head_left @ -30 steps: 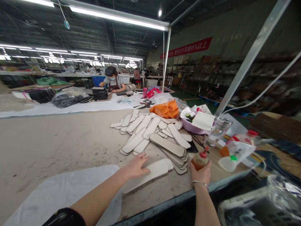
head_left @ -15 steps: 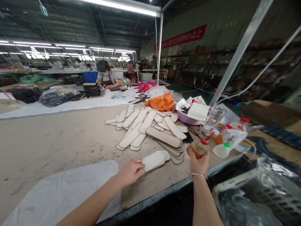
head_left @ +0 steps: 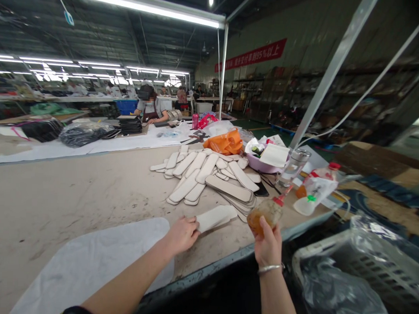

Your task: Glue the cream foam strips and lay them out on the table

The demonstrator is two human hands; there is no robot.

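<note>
My right hand (head_left: 268, 245) is wrapped round a squeeze bottle (head_left: 265, 214) of amber liquid with a red nozzle cap, raised over the table's front edge and tilted with its nozzle toward the upper right. At the near end of some overlapping white strips (head_left: 216, 217), my left hand (head_left: 183, 235) has its fingers closed on them. Just beyond lies a fanned stack of rounded beige strips (head_left: 231, 189). A loose heap of similar pale pieces with dark edges (head_left: 191, 172) spreads behind it. A white sheet (head_left: 99, 258) lies under my left forearm.
Behind the heap are an orange plastic bag (head_left: 224, 142) and a lilac basin (head_left: 264, 164). To the right stand a clear jar (head_left: 294, 167), a red-capped bottle (head_left: 320, 179) and a small green-tipped white bottle (head_left: 306, 204). A plastic crate (head_left: 330, 250) sits below the edge. A co-worker (head_left: 151, 107) sits across.
My right hand has drawn the squeeze bottle nearer and to the left, tilting its nozzle more to the right. My left hand stays at the white strips, its fingers more curled.
</note>
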